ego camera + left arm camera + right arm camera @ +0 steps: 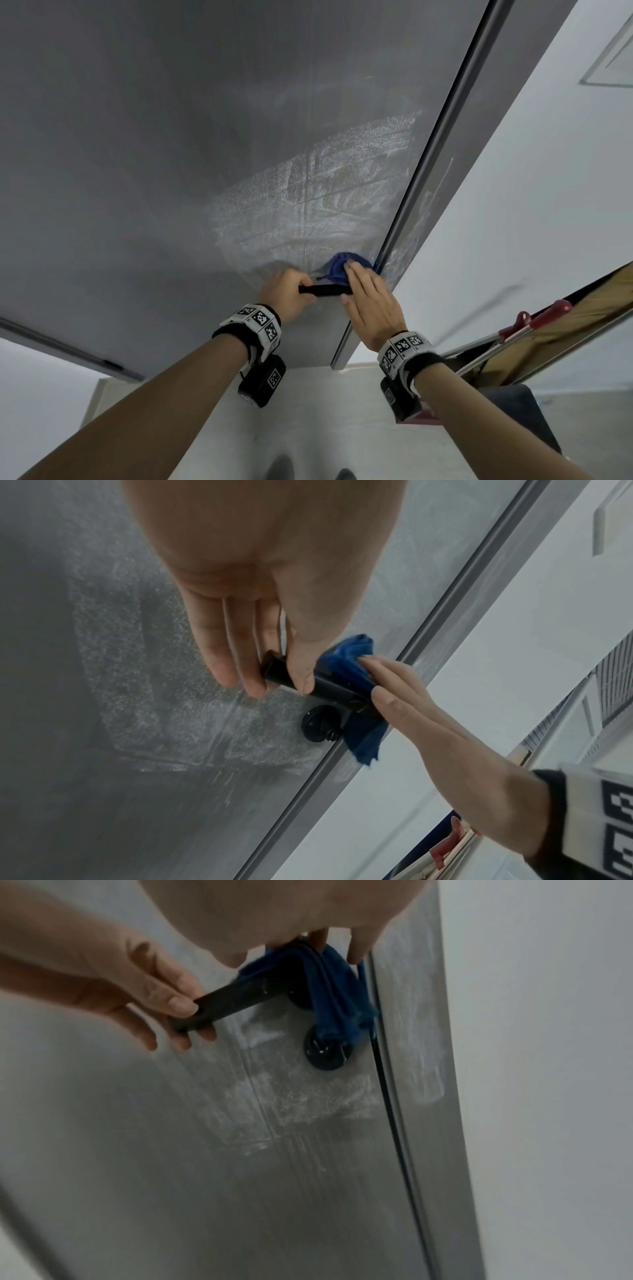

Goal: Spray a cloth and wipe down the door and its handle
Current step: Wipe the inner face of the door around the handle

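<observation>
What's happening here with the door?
A person is cleaning a grey door. The left hand grips the free end of the black lever handle, while the right hand presses a blue cloth against the handle's base with straight fingers. Streaky wipe marks already cover the panel above the handle.

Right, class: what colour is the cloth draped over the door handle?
Blue; the cloth shows best in the right wrist view.

Door (pixel 171 154): smooth matt grey, streaky wet film. Handle (pixel 335 689): black, slight sheen. Cloth (pixel 335 988): soft blue fabric.
</observation>
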A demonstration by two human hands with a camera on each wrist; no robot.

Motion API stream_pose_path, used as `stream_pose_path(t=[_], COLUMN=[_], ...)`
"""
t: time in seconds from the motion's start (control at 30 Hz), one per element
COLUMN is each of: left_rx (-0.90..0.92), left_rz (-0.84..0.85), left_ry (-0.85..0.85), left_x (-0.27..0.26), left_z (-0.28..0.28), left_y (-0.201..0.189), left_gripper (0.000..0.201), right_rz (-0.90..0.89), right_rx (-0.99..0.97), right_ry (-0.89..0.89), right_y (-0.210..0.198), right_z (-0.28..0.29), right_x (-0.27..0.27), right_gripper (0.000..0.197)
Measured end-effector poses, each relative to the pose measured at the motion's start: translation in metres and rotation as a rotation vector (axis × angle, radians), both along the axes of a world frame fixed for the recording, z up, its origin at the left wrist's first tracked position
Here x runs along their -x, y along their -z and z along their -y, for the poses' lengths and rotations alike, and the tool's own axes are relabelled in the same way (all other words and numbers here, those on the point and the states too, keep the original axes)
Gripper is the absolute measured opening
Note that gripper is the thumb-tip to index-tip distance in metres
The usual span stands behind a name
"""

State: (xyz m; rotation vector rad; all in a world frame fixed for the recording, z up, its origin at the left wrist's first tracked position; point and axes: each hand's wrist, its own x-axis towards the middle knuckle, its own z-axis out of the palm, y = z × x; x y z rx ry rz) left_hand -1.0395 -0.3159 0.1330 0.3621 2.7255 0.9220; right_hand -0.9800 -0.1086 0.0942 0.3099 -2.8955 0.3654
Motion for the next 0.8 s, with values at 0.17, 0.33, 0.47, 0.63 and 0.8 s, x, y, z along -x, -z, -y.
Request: stream_pose_path(t=[0.17,0.33,0.47,0.63,0.8], left_rx=[-0.002,-0.004,-0.007,-0.026,-0.002], left_rz=[0.001,0.008,0.003,0.007,-0.031], left_ry=[-0.016,-0.002,-0.001,0.016,0.060], left_x=[0.001,0.002,0.000,-0.002,-0.001], left_z=[-0.001,-0.002,-0.002,0.000,0.001], left_y=[0.003,0.003,0.002,0.002,-0.003], left_gripper=[0.017,0.012,0.012,0.007,0.005], right_rz=[0.069,0.141,0.208,0.241,0.288], right_rx=[0.751,1.293,1.781,2.178,2.209], right_ry=[0.239,0.457,0.595,0.604,0.669], right_y=[0.011,0.014,0.014,0.008,-0.005], right_z=[0.020,0.036,0.039,0.044,0.041], right_x=[0.002,0.014,0.022,0.022,0.023], right_gripper=[0.062,0.058,0.039,0.029,0.021])
